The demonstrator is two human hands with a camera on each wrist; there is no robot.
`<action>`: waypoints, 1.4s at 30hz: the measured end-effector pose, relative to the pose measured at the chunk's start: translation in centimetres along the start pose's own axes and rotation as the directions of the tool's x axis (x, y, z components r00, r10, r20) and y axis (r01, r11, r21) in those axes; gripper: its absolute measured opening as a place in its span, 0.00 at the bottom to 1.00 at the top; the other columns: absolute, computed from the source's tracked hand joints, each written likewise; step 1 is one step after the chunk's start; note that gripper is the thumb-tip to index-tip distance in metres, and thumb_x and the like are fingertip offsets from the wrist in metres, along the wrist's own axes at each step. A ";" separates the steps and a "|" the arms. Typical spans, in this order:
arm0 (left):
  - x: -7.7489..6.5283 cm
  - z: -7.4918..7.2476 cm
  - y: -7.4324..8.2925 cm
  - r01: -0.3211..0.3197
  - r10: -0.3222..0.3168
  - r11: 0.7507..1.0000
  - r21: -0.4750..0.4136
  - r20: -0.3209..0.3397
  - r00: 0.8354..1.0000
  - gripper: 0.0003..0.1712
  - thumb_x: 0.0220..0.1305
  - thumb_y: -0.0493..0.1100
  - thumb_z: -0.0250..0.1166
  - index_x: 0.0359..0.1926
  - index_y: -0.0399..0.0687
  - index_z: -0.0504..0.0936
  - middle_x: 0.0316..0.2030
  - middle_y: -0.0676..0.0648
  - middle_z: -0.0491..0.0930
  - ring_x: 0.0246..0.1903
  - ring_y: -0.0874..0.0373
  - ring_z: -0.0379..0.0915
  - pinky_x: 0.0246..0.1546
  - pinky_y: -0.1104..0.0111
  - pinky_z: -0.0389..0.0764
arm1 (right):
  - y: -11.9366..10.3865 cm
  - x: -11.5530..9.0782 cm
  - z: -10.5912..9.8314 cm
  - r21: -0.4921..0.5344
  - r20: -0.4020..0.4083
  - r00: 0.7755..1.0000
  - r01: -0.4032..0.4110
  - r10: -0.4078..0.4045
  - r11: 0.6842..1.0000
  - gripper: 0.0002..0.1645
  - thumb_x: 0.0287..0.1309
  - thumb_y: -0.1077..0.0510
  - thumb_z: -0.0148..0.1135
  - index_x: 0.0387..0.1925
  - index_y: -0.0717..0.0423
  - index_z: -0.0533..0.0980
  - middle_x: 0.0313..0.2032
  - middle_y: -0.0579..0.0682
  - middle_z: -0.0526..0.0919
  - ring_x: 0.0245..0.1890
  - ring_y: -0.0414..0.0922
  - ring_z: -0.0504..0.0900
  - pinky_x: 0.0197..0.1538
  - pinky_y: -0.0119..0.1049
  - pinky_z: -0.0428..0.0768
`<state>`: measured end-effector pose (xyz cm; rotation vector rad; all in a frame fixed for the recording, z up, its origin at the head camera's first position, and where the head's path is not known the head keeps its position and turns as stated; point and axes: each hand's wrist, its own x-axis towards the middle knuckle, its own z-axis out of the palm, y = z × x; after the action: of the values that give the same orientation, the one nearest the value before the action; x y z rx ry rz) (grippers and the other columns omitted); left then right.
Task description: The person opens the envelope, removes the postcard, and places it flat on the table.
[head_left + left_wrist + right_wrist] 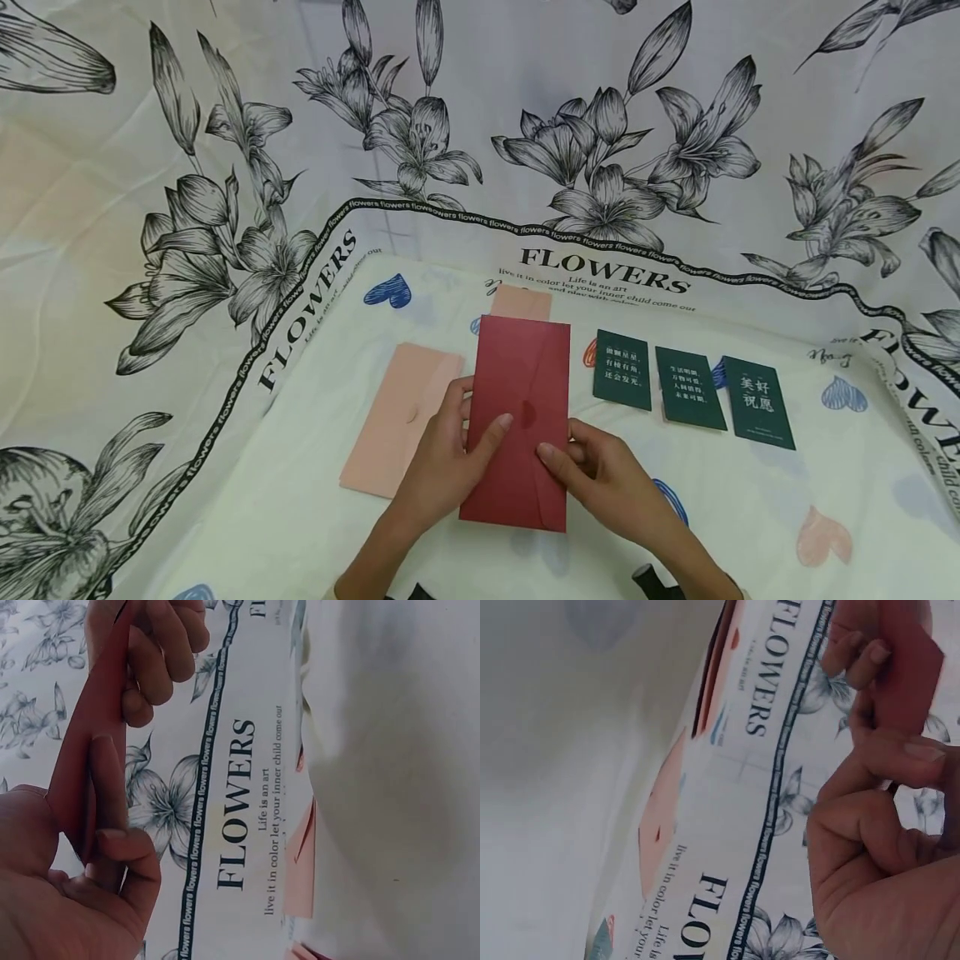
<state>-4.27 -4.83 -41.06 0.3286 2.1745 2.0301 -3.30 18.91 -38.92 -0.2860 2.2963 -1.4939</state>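
In the head view a tall red envelope (525,367) is held up over the tablecloth, its flap seam towards me. My left hand (450,454) grips its left edge, thumb on the front and fingers behind. Thumb and fingers of my right hand (603,475) pinch the lower right edge. The left wrist view shows the red envelope (94,727) nearly edge-on between both hands. On the cloth to the left lies a pink envelope (390,408). Another pink piece (522,302) shows past the top of the red envelope, the rest of it hidden.
Three dark green cards with white writing lie in a row on the right: one card (622,371), a middle card (691,387) and a third card (759,402). The white cloth (300,500) carries printed hearts, lettering and flowers.
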 end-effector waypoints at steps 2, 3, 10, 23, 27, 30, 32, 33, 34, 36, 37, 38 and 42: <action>-0.1 0.2 0.1 -0.041 0.042 0.999 0.030 -0.026 0.999 0.32 0.77 0.53 0.66 0.73 0.63 0.61 0.55 0.56 0.84 0.40 0.59 0.90 0.38 0.64 0.89 | 0.0 -0.2 0.1 -0.100 -0.081 0.996 0.035 -0.043 0.994 0.20 0.75 0.42 0.63 0.57 0.49 0.75 0.29 0.41 0.87 0.25 0.38 0.79 0.28 0.31 0.76; -0.1 0.3 0.2 -0.062 0.064 0.997 0.049 -0.043 0.997 0.31 0.77 0.53 0.66 0.72 0.63 0.62 0.55 0.57 0.84 0.41 0.60 0.89 0.38 0.65 0.89 | 0.0 -0.3 0.2 -0.163 -0.127 0.989 0.059 -0.080 0.985 0.20 0.75 0.42 0.64 0.57 0.47 0.74 0.28 0.38 0.85 0.24 0.37 0.78 0.27 0.30 0.76; -0.4 1.3 0.4 -0.134 0.164 0.967 0.218 -0.126 0.978 0.31 0.76 0.48 0.66 0.72 0.58 0.61 0.53 0.61 0.83 0.42 0.67 0.86 0.38 0.68 0.87 | 0.0 -0.6 1.1 -0.461 -0.349 0.897 0.088 -0.272 0.883 0.47 0.65 0.43 0.74 0.78 0.40 0.60 0.51 0.38 0.79 0.32 0.37 0.77 0.22 0.31 0.74; -0.9 2.7 0.5 -0.217 0.276 0.907 0.361 -0.120 0.954 0.33 0.74 0.44 0.67 0.72 0.46 0.61 0.53 0.50 0.84 0.46 0.62 0.86 0.40 0.71 0.86 | -0.2 -0.4 2.0 -0.489 -0.328 0.901 0.097 -0.285 0.867 0.56 0.61 0.51 0.78 0.82 0.42 0.56 0.56 0.44 0.79 0.33 0.39 0.79 0.22 0.29 0.78; -0.9 2.5 0.3 -0.214 0.263 0.919 0.330 -0.111 0.959 0.33 0.75 0.44 0.67 0.72 0.47 0.61 0.54 0.52 0.83 0.47 0.63 0.86 0.40 0.71 0.86 | -0.1 -0.5 1.6 -0.447 -0.317 0.909 0.109 -0.272 0.888 0.50 0.65 0.53 0.74 0.81 0.39 0.59 0.57 0.42 0.81 0.35 0.37 0.79 0.24 0.30 0.78; -0.8 2.2 0.2 -0.200 0.238 0.940 0.276 -0.112 0.965 0.33 0.76 0.45 0.66 0.73 0.50 0.60 0.55 0.55 0.82 0.46 0.64 0.85 0.40 0.70 0.87 | 0.1 -0.9 1.0 -0.375 -0.311 0.908 0.153 -0.279 0.914 0.44 0.68 0.57 0.71 0.79 0.36 0.63 0.58 0.42 0.83 0.37 0.37 0.81 0.25 0.31 0.77; -0.8 1.9 0.2 -0.187 0.218 0.953 0.238 -0.111 0.970 0.33 0.76 0.45 0.66 0.74 0.52 0.60 0.56 0.56 0.81 0.46 0.64 0.85 0.40 0.70 0.87 | 0.1 -1.2 0.6 -0.324 -0.305 0.910 0.179 -0.281 0.929 0.40 0.70 0.60 0.69 0.77 0.35 0.65 0.60 0.43 0.84 0.39 0.38 0.82 0.25 0.31 0.77; -0.8 1.8 0.2 -0.180 0.209 0.958 0.225 -0.111 0.972 0.33 0.76 0.45 0.66 0.74 0.53 0.60 0.56 0.57 0.80 0.46 0.64 0.84 0.40 0.69 0.87 | 0.2 -1.4 0.4 -0.303 -0.301 0.910 0.191 -0.284 0.934 0.39 0.71 0.61 0.68 0.77 0.35 0.65 0.60 0.43 0.84 0.41 0.38 0.83 0.25 0.32 0.78; -0.8 1.8 0.2 -0.173 0.199 0.961 0.214 -0.108 0.974 0.33 0.76 0.45 0.66 0.74 0.54 0.60 0.56 0.58 0.80 0.47 0.64 0.84 0.40 0.69 0.87 | 0.2 -1.5 0.3 -0.288 -0.299 0.909 0.202 -0.289 0.936 0.38 0.71 0.61 0.67 0.76 0.35 0.66 0.61 0.44 0.84 0.42 0.39 0.83 0.26 0.32 0.79; -0.7 1.7 0.2 -0.164 0.186 0.968 0.190 -0.099 0.978 0.33 0.77 0.45 0.65 0.74 0.55 0.60 0.57 0.58 0.79 0.48 0.63 0.84 0.41 0.69 0.87 | 0.2 -1.6 0.1 -0.267 -0.297 0.908 0.216 -0.294 0.939 0.38 0.72 0.62 0.66 0.76 0.36 0.66 0.62 0.45 0.84 0.43 0.39 0.84 0.29 0.33 0.81; -0.7 1.6 0.2 -0.163 0.182 0.970 0.179 -0.094 0.979 0.33 0.77 0.45 0.65 0.74 0.55 0.60 0.57 0.58 0.79 0.48 0.63 0.84 0.41 0.69 0.87 | 0.3 -1.7 0.1 -0.260 -0.300 0.907 0.220 -0.296 0.940 0.37 0.72 0.62 0.66 0.76 0.36 0.66 0.62 0.45 0.84 0.44 0.39 0.84 0.31 0.33 0.82; -0.7 1.6 0.2 -0.163 0.180 0.972 0.168 -0.090 0.980 0.32 0.77 0.46 0.65 0.74 0.56 0.60 0.57 0.58 0.80 0.49 0.63 0.84 0.41 0.68 0.87 | 0.3 -1.8 0.0 -0.255 -0.305 0.904 0.225 -0.299 0.940 0.37 0.72 0.63 0.66 0.76 0.36 0.66 0.62 0.45 0.84 0.44 0.39 0.85 0.32 0.33 0.82; -0.7 1.4 0.1 -0.164 0.173 0.979 0.120 -0.071 0.982 0.31 0.78 0.46 0.64 0.74 0.58 0.59 0.56 0.58 0.80 0.50 0.61 0.84 0.43 0.66 0.88 | 0.3 -2.0 -0.2 -0.243 -0.318 0.894 0.246 -0.316 0.938 0.37 0.71 0.66 0.65 0.75 0.38 0.67 0.60 0.45 0.86 0.44 0.40 0.85 0.36 0.34 0.84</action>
<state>-3.19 -3.66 -41.07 0.4672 2.3924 2.0418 -1.56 19.94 -38.76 -0.4576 2.7998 -1.5575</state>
